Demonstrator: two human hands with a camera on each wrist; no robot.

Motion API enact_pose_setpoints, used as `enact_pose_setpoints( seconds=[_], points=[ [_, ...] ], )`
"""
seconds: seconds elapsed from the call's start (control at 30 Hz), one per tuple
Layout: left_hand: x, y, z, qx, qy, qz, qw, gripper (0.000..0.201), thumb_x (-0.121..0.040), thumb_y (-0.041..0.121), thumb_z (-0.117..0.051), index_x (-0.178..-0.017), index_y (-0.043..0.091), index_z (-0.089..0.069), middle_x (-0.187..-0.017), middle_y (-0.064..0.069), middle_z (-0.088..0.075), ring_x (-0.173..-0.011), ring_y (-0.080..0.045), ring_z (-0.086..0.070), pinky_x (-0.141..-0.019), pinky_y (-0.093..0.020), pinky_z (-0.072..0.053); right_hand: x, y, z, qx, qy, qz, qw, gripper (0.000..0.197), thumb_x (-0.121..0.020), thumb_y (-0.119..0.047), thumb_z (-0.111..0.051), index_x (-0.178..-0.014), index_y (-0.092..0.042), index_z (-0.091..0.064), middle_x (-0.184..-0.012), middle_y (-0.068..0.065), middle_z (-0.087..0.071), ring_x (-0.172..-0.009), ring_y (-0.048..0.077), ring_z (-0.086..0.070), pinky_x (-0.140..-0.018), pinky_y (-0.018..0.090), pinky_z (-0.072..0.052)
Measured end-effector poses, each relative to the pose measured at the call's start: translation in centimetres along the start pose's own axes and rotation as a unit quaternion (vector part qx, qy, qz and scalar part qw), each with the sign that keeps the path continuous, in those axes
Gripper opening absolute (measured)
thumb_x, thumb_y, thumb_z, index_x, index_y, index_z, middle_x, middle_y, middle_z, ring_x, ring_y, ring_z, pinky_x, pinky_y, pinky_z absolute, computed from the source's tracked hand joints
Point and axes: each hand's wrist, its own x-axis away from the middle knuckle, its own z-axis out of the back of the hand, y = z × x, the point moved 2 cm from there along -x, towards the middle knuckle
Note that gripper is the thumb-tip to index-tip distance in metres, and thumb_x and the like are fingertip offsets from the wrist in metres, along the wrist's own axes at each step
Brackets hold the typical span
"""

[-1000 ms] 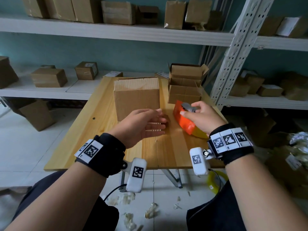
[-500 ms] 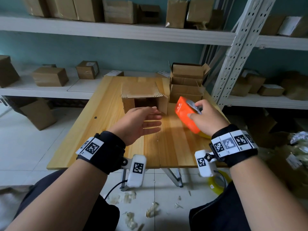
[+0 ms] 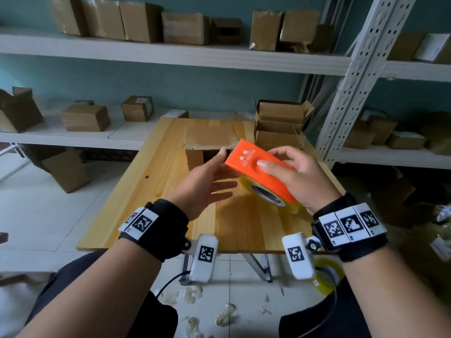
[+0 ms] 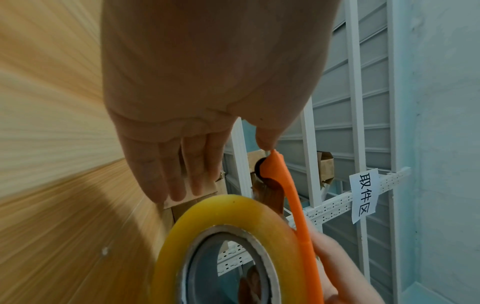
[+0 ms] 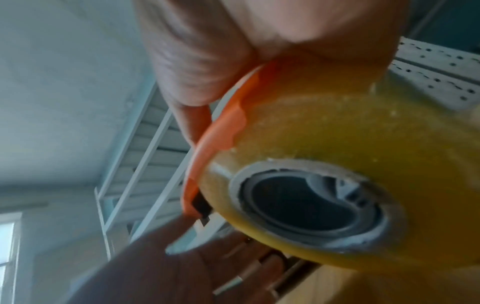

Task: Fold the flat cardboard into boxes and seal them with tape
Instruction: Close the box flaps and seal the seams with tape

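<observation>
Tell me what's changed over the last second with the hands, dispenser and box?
The right hand lifted the orange tape dispenser off the table and turned it flat side up, gripping it throughout. The left hand left the cardboard box, which tipped over, and now touches the dispenser's front end. The stacked boxes stayed.

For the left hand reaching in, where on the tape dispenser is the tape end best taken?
At the toothed front edge of the tape dispenser, from its underside: the left hand is already open below it, thumb at that edge, while the right hand grips the orange body.
</observation>
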Motion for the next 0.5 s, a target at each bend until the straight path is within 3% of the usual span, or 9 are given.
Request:
enact_pose_setpoints(
  seconds=[0.1, 0.2, 0.27, 0.37, 0.5],
  points=[
    [-0.3, 0.1, 0.4, 0.005, -0.006, -0.033, 0.999, 0.046, -0.104, 0.056, -0.057, -0.121, 0.017, -0.075, -0.117, -0.005, -0.079, -0.115, -0.02, -0.073, -0.11, -0.048, -0.054, -0.2, -0.1, -0.4, 0.035, -0.009, 0.021, 0.999, 0.047, -0.084, -0.068, -0.075, -0.122, -0.043, -0.064, -0.111, -0.013, -0.073, -0.093, 0.009, -0.074, -0.084, 0.038, -0.065],
    [-0.4, 0.3, 1.1, 0.044, -0.013, -0.062, 0.997, 0.036, -0.104, 0.041, -0.063, -0.12, 0.011, -0.073, -0.116, -0.011, -0.078, -0.109, -0.021, -0.073, -0.112, -0.047, -0.053, -0.3, -0.5, -0.3, 0.028, 0.005, 0.03, 0.999, 0.058, -0.072, -0.076, -0.075, -0.117, -0.039, -0.069, -0.102, -0.015, -0.076, -0.085, 0.004, -0.075, -0.08, 0.032, -0.065],
    [-0.5, 0.3, 1.3, 0.077, -0.029, -0.063, 0.995, 0.043, -0.103, 0.041, -0.063, -0.126, 0.006, -0.071, -0.115, -0.015, -0.076, -0.105, -0.023, -0.073, -0.108, -0.043, -0.056, -0.6, -0.3, -0.4, 0.021, 0.012, 0.04, 0.999, 0.058, -0.071, -0.074, -0.075, -0.116, -0.038, -0.071, -0.102, -0.016, -0.076, -0.085, 0.001, -0.074, -0.08, 0.029, -0.064],
    [-0.9, 0.3, 1.3, 0.122, -0.048, -0.068, 0.989, 0.036, -0.097, 0.037, -0.069, -0.114, 0.007, -0.075, -0.102, -0.015, -0.075, -0.089, -0.019, -0.073, -0.093, -0.034, -0.062, -0.9, 0.2, -0.8, 0.007, 0.013, 0.046, 0.999, 0.059, -0.072, -0.073, -0.077, -0.118, -0.037, -0.071, -0.104, -0.015, -0.076, -0.087, 0.003, -0.075, -0.081, 0.032, -0.065],
    [-1.0, 0.3, 1.5, 0.133, -0.05, -0.06, 0.988, 0.028, -0.093, 0.032, -0.074, -0.105, 0.006, -0.076, -0.098, -0.013, -0.072, -0.085, -0.017, -0.069, -0.086, -0.028, -0.063, -1.4, 0.7, -1.2, 0.0, 0.008, 0.059, 0.998, 0.059, -0.072, -0.072, -0.078, -0.118, -0.036, -0.071, -0.103, -0.013, -0.078, -0.09, 0.008, -0.076, -0.082, 0.039, -0.066]
  ],
)
